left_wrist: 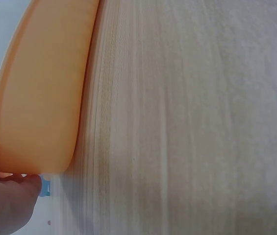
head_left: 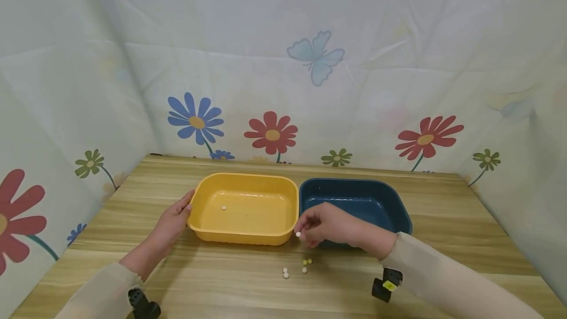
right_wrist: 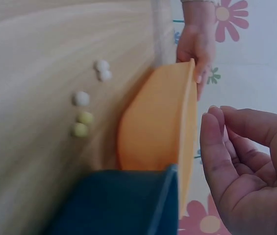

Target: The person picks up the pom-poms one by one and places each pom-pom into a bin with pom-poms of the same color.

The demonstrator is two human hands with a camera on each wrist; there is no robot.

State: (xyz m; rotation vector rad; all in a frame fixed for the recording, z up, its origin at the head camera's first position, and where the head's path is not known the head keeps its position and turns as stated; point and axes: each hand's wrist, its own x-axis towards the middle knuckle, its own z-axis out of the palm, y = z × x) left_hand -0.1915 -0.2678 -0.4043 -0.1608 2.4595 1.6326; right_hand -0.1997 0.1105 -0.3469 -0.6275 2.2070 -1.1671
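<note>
While left grip (head_left: 174,216) holds yellow rectangular plastic bin (head_left: 252,214) by left rim, probably steadying it, right grip (head_left: 327,223) pinches round white bead (head_left: 298,234).

No text, label, brand, number or sign can be read in any of the three views. A small yellow patch (head_left: 390,285) on the black wrist device (head_left: 381,291), on the near side of the blue tray (head_left: 365,207), looks like a sticker, but any marking on it is too small to tell.
</note>
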